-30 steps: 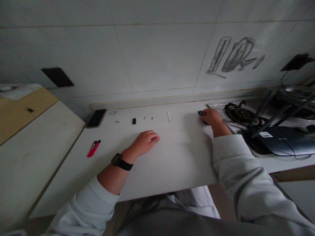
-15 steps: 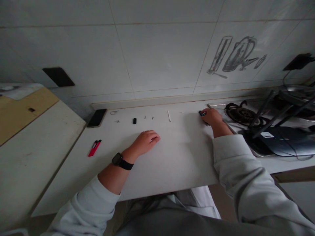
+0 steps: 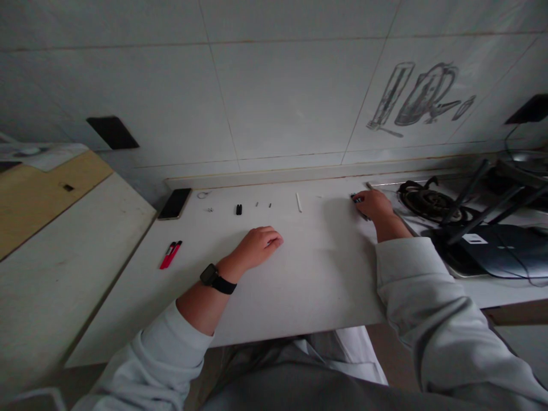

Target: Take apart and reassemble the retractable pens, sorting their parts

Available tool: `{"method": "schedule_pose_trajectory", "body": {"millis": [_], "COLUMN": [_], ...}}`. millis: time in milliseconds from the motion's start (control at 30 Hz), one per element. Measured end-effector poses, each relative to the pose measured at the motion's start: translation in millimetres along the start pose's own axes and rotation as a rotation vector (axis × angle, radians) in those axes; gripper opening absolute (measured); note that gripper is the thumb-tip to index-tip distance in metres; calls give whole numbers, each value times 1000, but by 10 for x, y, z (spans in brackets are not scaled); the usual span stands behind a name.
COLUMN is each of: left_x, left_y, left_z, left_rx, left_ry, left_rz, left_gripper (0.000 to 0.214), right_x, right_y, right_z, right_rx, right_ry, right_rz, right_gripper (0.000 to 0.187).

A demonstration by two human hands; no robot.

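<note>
My left hand [image 3: 260,246] rests on the white countertop [image 3: 295,291], its fingers curled in against the thumb. Whatever it may hold is hidden. Far to the right, my right hand [image 3: 373,205] has its fingers closed over a small dark thing with a teal patch [image 3: 355,198], mostly covered by the fingers. Between the hands, further back, lies a thin white stick [image 3: 299,202]. Beyond my left hand are a small black two-part piece [image 3: 238,209] and two tiny dark pieces [image 3: 269,205]. Tiny shiny bits [image 3: 209,210] and a thin ring [image 3: 202,195] lie further left.
A phone [image 3: 175,204] lies at the back left, with two red lighter-like sticks [image 3: 170,255] nearer me. On the right stand a gas burner [image 3: 432,202] and a dark flat appliance [image 3: 500,248] with a cable. A wooden-topped cabinet [image 3: 55,194] borders the left side.
The camera view has swung slightly left, so everything sits a little further right in the picture. Neither hand has visibly shifted on the countertop.
</note>
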State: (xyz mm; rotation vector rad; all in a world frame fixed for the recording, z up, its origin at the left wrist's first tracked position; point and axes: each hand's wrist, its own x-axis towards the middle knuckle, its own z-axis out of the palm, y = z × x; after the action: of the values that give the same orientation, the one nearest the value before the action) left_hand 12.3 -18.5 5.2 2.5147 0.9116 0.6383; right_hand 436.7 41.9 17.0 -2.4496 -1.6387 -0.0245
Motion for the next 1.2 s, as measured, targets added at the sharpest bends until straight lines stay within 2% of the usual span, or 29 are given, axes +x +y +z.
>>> {"method": "schedule_pose_trajectory", "body": {"millis": [167,267,333,467,533,600,700,767,900,1000,1100,1200], "left_x": [2,3,5,6,4,-1,-25,-79,-367,-709,-1017,-1190], "left_y": [-10,-2,11,49,69,78,29,-71,-388,-624,-807,-925], "left_z": [6,4,1,-17,-42,-91,-250,-434,-942,-1284,-1471,-1527], "left_rx": [11,18,30,69,95,116,145,170,257,455,563,517], "left_ry": [-5,-1,1,5,20,52,131,190,230,217,88,-48], "left_rz": [4,12,18,20,4,-44,-155,-248,-511,-837,-1085,-1195], "left_gripper": [28,27,27,25,21,17,13,14,15,13,14,16], "right_x": [-43,-190,-365,-784,-957,-1080,-1173,-1187,-1152,-1132,-1143,-1157], "right_y": [-118,-345,-554,-984,-1160,-1295,-1412,-1439,-1429,-1419,-1425,-1437], "right_z": [-79,-211,-306,-362,-288,-168,11,88,142,154,163,163], "right_rx": [82,197,290,410,444,441,383,349,370,396,413,419], "right_ry": [165,315,369,286,206,70,-204,-311,-351,-361,-372,-380], "right_rz": [-109,-262,-371,-592,-730,-872,-1075,-1138,-1123,-1107,-1080,-1069], "right_gripper": [30,31,32,33,34,32,29,28,28,28,28,27]}}
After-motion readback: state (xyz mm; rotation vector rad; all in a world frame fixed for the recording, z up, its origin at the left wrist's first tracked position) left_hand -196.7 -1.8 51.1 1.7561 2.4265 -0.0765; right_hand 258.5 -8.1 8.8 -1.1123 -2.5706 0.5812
